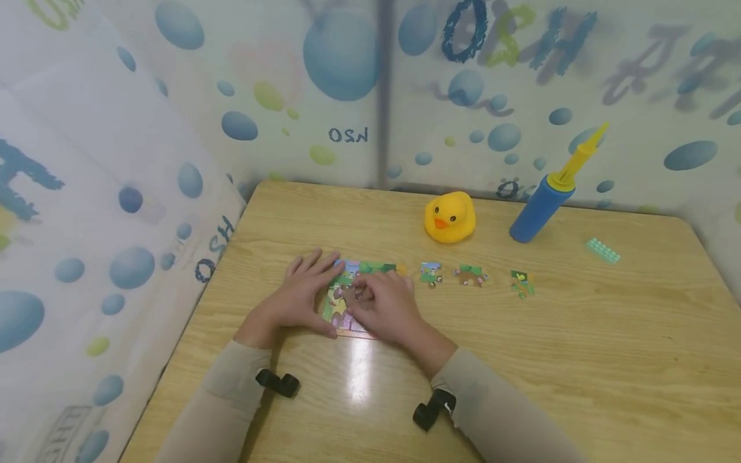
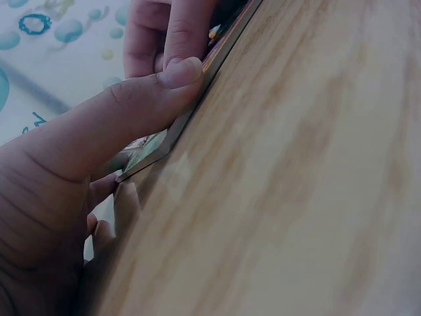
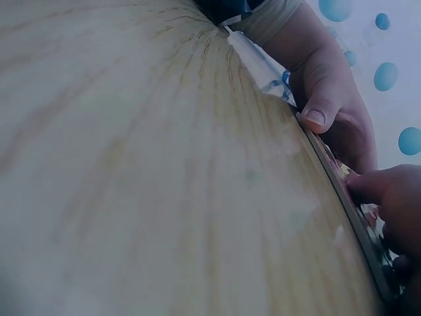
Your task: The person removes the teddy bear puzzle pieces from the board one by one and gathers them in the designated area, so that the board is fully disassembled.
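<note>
A colourful jigsaw puzzle (image 1: 341,307) in a shallow tray lies on the table, partly covered by both hands. My left hand (image 1: 301,292) spreads along its left side, fingers at the far left corner and thumb at the near edge. In the left wrist view, the left thumb (image 2: 125,112) rests along the tray's rim (image 2: 172,135). My right hand (image 1: 393,305) is over the puzzle's middle, thumb and curled forefinger pinching a brown puzzle piece (image 1: 357,297). The right hand's other fingers hide the puzzle's right part. In the right wrist view, the left hand (image 3: 329,99) touches the tray's edge.
Loose puzzle pieces lie right of the tray: a blue-green one (image 1: 431,273), a brown-green one (image 1: 470,276) and a green-orange one (image 1: 522,283). Behind them are a yellow rubber duck (image 1: 450,218), a blue-and-yellow hand pump (image 1: 544,204) and a mint-green studded block (image 1: 603,250). Printed wall sheets border the wooden table (image 1: 579,373).
</note>
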### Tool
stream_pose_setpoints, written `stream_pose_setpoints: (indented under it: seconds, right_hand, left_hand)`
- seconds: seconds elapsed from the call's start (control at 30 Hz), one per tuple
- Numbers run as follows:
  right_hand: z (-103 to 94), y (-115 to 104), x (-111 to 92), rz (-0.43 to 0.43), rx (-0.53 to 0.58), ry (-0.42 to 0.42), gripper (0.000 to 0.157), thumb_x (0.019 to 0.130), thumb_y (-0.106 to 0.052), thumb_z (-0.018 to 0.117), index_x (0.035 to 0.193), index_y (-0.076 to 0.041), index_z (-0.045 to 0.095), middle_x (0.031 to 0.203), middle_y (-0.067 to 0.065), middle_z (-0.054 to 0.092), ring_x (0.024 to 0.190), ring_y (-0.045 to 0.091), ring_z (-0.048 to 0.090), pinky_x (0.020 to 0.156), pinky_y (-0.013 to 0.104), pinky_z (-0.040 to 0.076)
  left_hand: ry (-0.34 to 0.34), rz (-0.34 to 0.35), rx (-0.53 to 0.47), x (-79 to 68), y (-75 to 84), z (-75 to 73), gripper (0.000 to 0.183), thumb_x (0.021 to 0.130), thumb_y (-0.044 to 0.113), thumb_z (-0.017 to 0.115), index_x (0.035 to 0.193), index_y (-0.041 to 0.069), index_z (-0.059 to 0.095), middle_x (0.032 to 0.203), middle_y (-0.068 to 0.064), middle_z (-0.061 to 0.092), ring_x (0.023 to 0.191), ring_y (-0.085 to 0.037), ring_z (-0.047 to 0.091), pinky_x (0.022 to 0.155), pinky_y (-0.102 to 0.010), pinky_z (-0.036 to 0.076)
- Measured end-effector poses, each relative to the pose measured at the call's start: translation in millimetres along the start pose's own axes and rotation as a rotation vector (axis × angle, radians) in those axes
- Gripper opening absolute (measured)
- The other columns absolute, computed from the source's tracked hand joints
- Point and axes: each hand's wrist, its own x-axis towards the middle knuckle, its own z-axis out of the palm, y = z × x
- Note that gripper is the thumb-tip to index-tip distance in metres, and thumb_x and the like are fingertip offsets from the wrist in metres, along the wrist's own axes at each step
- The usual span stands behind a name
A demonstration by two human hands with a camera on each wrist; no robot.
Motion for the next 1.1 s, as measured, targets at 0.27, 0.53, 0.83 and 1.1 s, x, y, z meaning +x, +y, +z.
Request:
stream_pose_setpoints:
  seconds: [0.27, 0.53, 0.83, 1.1]
  right_hand:
    - [1.5, 3.0, 0.1, -0.019, 0.042, 0.042, 0.032, 0.089, -0.026, 0.076, 0.121, -0.024, 0.077, 0.086, -0.017, 0.061, 0.089, 0.012, 0.05, 0.089, 0.041, 0.036]
    - [4.2, 7.0, -0.4, -0.046, 0.057, 0.082, 0.037, 0.085, -0.016, 0.078, 0.121, -0.023, 0.077, 0.084, -0.016, 0.06, 0.087, 0.013, 0.05, 0.087, 0.04, 0.036]
    - [3.0, 7.5, -4.9, -0.124, 0.107, 0.115, 0.038, 0.083, -0.016, 0.08, 0.119, -0.026, 0.077, 0.111, -0.013, 0.074, 0.102, 0.012, 0.056, 0.095, 0.043, 0.039]
    - [5.4, 9.3, -5.7, -0.199, 0.122, 0.178, 0.034, 0.081, -0.022, 0.09, 0.114, -0.024, 0.079, 0.113, -0.014, 0.078, 0.097, 0.012, 0.06, 0.093, 0.044, 0.04]
  left_hand:
    - [0.007, 0.008, -0.002, -0.5, 0.2, 0.3, 0.141, 0.06, 0.072, 0.094, 0.169, 0.011, 0.03, 0.178, -0.01, 0.016, 0.162, -0.044, 0.001, 0.124, -0.068, -0.006]
    - [0.004, 0.001, -0.004, 0.0, -0.7, 0.7, 0.141, 0.06, 0.072, 0.094, 0.17, 0.012, 0.03, 0.178, -0.009, 0.015, 0.163, -0.043, -0.001, 0.125, -0.067, -0.008]
    - [0.004, 0.003, -0.001, 0.3, -0.6, 0.6, 0.141, 0.06, 0.072, 0.094, 0.169, 0.011, 0.03, 0.178, -0.01, 0.016, 0.162, -0.044, 0.001, 0.125, -0.068, -0.006]
    - [0.006, 0.0, 0.003, -0.8, 0.2, -0.3, 0.139, 0.061, 0.071, 0.094, 0.169, 0.01, 0.031, 0.178, -0.012, 0.017, 0.162, -0.045, 0.001, 0.125, -0.069, -0.006]
